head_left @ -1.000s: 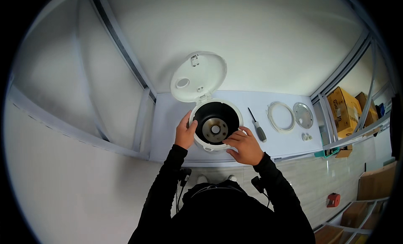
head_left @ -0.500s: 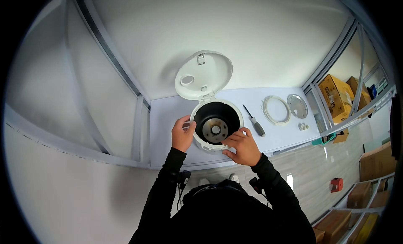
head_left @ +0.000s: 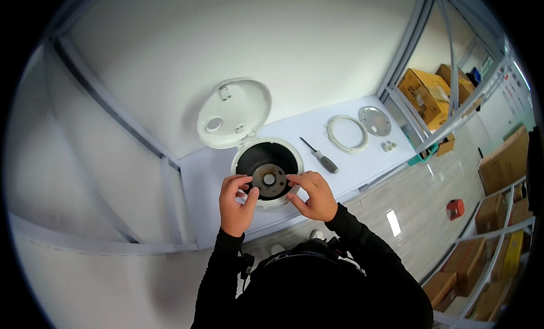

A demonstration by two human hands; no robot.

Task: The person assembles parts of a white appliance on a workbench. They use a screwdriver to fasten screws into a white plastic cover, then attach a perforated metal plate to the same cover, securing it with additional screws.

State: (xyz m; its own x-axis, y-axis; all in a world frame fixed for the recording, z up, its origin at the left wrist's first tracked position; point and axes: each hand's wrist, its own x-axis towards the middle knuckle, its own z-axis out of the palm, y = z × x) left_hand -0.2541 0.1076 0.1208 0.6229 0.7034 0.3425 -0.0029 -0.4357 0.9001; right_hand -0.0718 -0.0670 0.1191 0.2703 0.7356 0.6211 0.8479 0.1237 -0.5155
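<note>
White table (head_left: 371, 162) is carrying everything; using a clock centred on the cooker, 12 = far side. White cooker (head_left: 268, 155) is standing open on the table's near left part, mouth up, dark inner wall showing. Its lid (head_left: 234, 111) is tilting up and back at 11, staying joined at the hinge. Left hand (head_left: 234, 206) is reaching over the rim from 7–8, right hand (head_left: 314, 197) from 4. Both are half curling, thumbs apart from fingers, tips over the opening; can't tell if either is gripping the rim or the plate, or just hovering. White ring (head_left: 330, 137) is lying flat at 2. Round metal plate (head_left: 269, 189) is sitting inside the cooker, between the hands. Perforated metal disc (head_left: 377, 118) is lying just past the ring, also 2. Grey-handled screwdriver (head_left: 323, 158) is lying between 2 and 3, shaft pointing 10–11. Small white parts (head_left: 389, 146) are sitting between 2 and 3, farther out.
</note>
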